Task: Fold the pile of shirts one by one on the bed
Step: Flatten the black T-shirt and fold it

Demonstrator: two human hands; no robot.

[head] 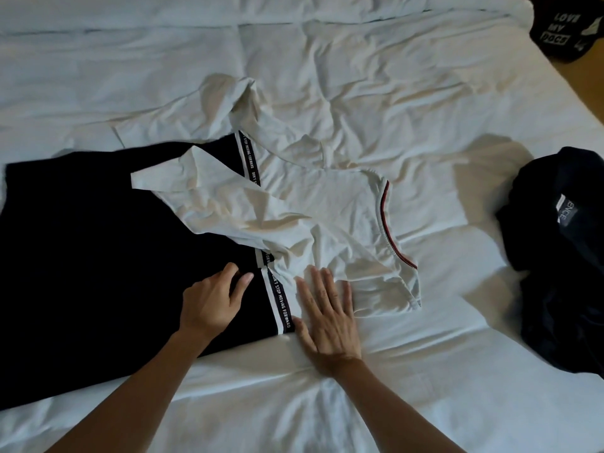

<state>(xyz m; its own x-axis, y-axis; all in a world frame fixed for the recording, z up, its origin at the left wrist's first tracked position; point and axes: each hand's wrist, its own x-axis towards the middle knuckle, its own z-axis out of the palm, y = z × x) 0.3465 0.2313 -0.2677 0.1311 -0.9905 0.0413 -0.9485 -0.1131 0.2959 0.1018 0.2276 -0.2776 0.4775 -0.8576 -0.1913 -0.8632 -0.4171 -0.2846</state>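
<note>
A black-and-white shirt (209, 204) lies spread sideways on the bed, its black lower half to the left and its rumpled white top to the right, neckline trimmed in red. A printed stripe divides the two halves. A white sleeve is flipped back over the black part. My left hand (212, 302) rests on the black fabric near the stripe, fingers loosely bent. My right hand (327, 315) lies flat, fingers straight, pressing the white part by the shirt's near edge.
A crumpled dark shirt (562, 256) with a label lies at the right. Another black garment with white lettering (565, 27) sits at the far right corner near the bed's edge. Wrinkled white bedding (392, 76) stretches beyond the shirt.
</note>
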